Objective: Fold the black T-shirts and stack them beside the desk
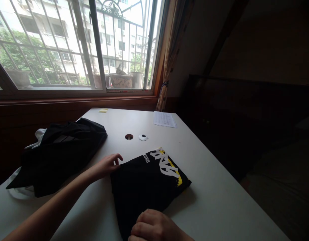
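Observation:
A folded black T-shirt [136, 187] with white lettering and a yellow print lies on the white table [207, 201]. My left hand [109, 166] is at its far left corner, the index finger lifted and bent, the thumb apart from it near the cloth. Close to the front edge, my right hand [154, 227] has its fingers curled down onto the shirt; the fingertips are hidden. On the left side of the table lies a loose heap of black clothing [64, 147], with white cloth [40, 137] showing behind it.
Printed paper sheets [165, 119] lie at the far right corner, a yellow note [103, 110] at the far left. A round cable hole [129, 137] and its white cover [143, 137] are beyond the shirt. A barred window [99, 50] and a curtain [167, 73] stand behind.

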The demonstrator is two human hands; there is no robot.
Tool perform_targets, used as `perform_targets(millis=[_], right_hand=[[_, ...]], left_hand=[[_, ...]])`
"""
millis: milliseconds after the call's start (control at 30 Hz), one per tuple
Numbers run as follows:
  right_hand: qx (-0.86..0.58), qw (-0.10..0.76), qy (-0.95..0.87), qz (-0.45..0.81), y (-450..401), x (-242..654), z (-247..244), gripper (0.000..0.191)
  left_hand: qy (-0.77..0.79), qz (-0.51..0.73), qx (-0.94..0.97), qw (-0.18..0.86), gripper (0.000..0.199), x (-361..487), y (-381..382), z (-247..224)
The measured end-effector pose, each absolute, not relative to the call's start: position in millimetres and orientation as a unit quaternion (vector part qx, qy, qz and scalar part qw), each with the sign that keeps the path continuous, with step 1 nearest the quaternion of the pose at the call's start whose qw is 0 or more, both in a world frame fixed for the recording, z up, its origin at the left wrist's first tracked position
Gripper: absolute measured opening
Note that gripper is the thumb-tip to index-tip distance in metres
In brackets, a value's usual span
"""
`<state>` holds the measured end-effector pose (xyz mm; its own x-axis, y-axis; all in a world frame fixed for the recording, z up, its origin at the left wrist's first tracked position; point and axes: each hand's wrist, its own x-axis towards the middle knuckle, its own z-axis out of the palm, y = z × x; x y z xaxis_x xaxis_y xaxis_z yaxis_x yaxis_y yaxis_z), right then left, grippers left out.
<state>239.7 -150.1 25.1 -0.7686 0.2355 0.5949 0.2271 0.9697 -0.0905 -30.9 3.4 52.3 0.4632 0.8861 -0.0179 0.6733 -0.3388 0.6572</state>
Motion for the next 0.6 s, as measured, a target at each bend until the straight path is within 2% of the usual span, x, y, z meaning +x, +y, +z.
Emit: perform_targets(millis=[133, 233, 300, 400, 500, 600], right_hand=[[-0.144, 0.325, -0.933, 0.052, -145.5, 254.8, 38.3, 0.010], [-0.293, 0.313, -0.902, 0.052, -129.2, 287.1, 58.9, 0.020], [-0.415, 0.303, -0.857, 0.029, -111.8, 314.4, 63.0, 0.025], [-0.550, 0.231, -0.803, -0.008, -86.7, 350.2, 45.9, 0.040], [-0.594, 0.143, -0.792, -0.006, -75.8, 369.7, 15.8, 0.059], [-0.599, 0.097, -0.795, 0.006, -79.0, 376.0, -2.0, 0.062]], left_hand=[[0.465, 0.188, 0.856, 0.126, 0.028, -17.6, -0.6, 57.2], [0.406, 0.183, 0.894, 0.045, 0.034, 6.0, -3.3, 64.1], [0.343, 0.164, 0.924, 0.031, 0.041, 27.1, -3.7, 64.5], [0.276, 0.121, 0.953, 0.036, 0.048, 63.6, -0.2, 57.2], [0.264, 0.078, 0.959, 0.066, 0.054, 99.8, 9.7, 45.7], [0.272, 0.064, 0.955, 0.096, 0.062, 124.8, 23.6, 35.2]])
